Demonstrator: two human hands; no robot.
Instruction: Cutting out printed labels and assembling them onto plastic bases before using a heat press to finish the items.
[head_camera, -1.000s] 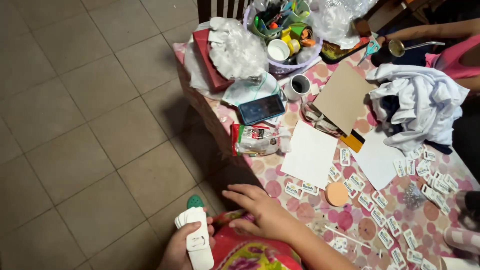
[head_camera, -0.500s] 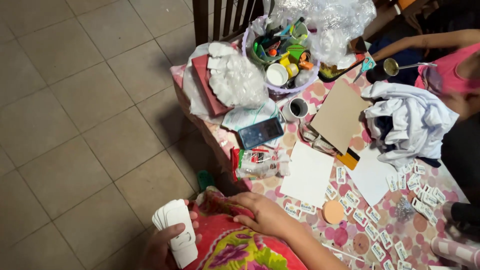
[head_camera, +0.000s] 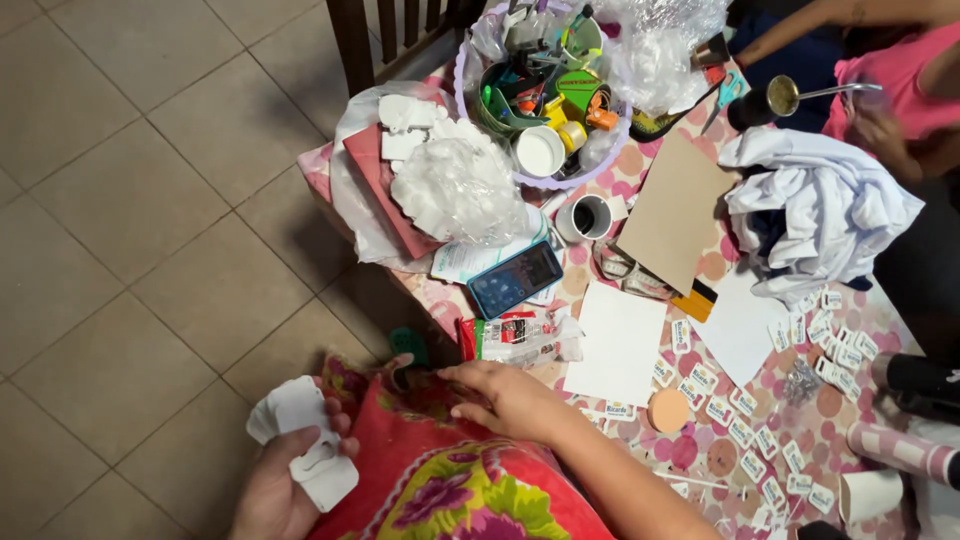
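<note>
— Left hand (head_camera: 285, 475)?
— Low over the tiled floor (head_camera: 130, 230), palm turned up, fingers curled and closed around a crumpled white wad (head_camera: 300, 440), possibly paper or cloth; cannot tell which. Well apart from the phone (head_camera: 515, 279), down and to the left of it, off the table altogether.

— And the right hand (head_camera: 505, 398)?
— Palm down, fingers stretched flat and pointing left, forearm running back toward the lower right. Open, gripping nothing. Resting at the table edge just below the phone, fingertips touching a bright floral cloth (head_camera: 450, 470) in pink, red and yellow. A small green thing (head_camera: 408, 345) just past the fingertips; too hidden to identify.

— Between that hand and the phone?
— A clear plastic packet with red ends (head_camera: 520, 338), lying just below the phone and near the knuckles.

— Further out?
— White paper sheet (head_camera: 618, 342) to the right of the phone, a round tan disc (head_camera: 668, 410) below that sheet. Many small printed labels (head_camera: 760, 440) scattered farther right and lower. A brown card (head_camera: 675, 208) and a white cup (head_camera: 583, 216) up and right of the phone. Bundled clear plastic (head_camera: 460, 190) just above the phone, on a dark pink box (head_camera: 385, 185). A lilac basket (head_camera: 462, 75) of craft bits beyond that. A heap of white cloth (head_camera: 820, 215) far right, beside another person's arm (head_camera: 900, 120).
</note>
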